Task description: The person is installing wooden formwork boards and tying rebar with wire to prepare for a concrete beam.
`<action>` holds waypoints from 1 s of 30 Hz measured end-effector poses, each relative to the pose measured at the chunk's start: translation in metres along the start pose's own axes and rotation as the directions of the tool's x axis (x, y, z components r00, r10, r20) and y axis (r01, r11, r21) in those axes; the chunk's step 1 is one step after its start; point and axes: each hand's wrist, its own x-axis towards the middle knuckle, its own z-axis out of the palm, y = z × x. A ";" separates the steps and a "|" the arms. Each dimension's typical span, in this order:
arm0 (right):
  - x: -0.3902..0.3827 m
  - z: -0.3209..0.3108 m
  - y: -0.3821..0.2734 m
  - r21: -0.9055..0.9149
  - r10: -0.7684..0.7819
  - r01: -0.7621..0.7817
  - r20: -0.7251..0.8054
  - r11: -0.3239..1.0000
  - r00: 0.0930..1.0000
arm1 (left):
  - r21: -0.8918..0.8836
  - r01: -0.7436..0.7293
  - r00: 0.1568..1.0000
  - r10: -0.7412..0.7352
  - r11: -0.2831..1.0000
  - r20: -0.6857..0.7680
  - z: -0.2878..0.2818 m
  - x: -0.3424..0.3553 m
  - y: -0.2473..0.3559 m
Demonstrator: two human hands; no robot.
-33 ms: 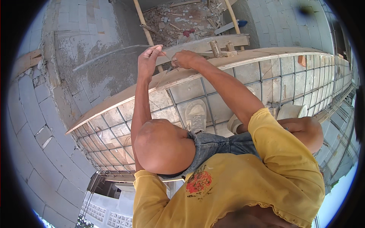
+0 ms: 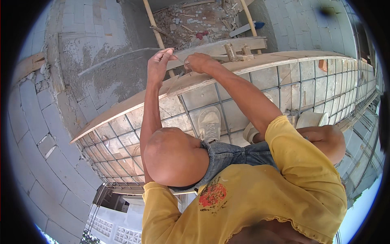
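My left hand (image 2: 160, 63) is raised above the far edge of the wooden formwork board (image 2: 118, 118), thumb and fingers pinched on a thin wire-like strand (image 2: 178, 59). Close to its right, my right hand (image 2: 198, 63) is closed around the other end of the strand; its fingers are partly hidden. From the left hand a long pale strip (image 2: 115, 58) runs out to the left, in front of the grey wall; I cannot tell whether strand and strip are one piece. Both hands stay clear of the steel rebar grid (image 2: 219, 95) under me.
My shoe (image 2: 209, 123) stands among the rebar. Wooden blocks (image 2: 230, 53) are fixed along a plank beyond the board. Past it, two bamboo poles (image 2: 153, 24) rise from a drop with rubble (image 2: 195, 20) at its bottom. Block walls (image 2: 44, 130) stand left and right.
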 end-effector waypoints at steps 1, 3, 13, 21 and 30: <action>0.003 0.000 0.003 -0.070 0.048 -0.054 -0.077 0.996 0.996 | 0.030 0.006 1.000 -0.006 1.000 0.003 0.000 0.002 0.000; 0.009 0.001 0.009 -0.137 0.088 -0.110 -0.157 0.984 0.984 | 0.118 0.051 0.994 -0.063 0.992 0.092 0.000 0.003 -0.007; -0.006 0.001 0.007 0.040 -0.174 0.174 -0.005 0.984 0.985 | 0.528 -0.166 0.796 -0.202 0.833 0.570 0.003 0.007 -0.076; -0.027 -0.020 -0.006 0.026 -0.124 0.130 -0.148 0.991 0.981 | 0.568 -0.163 0.729 -0.289 0.807 0.620 0.017 0.024 -0.088; -0.038 -0.004 0.002 0.303 -0.128 0.156 -0.111 0.940 0.986 | 0.432 -0.071 0.788 -0.215 0.899 0.577 0.020 0.023 -0.107</action>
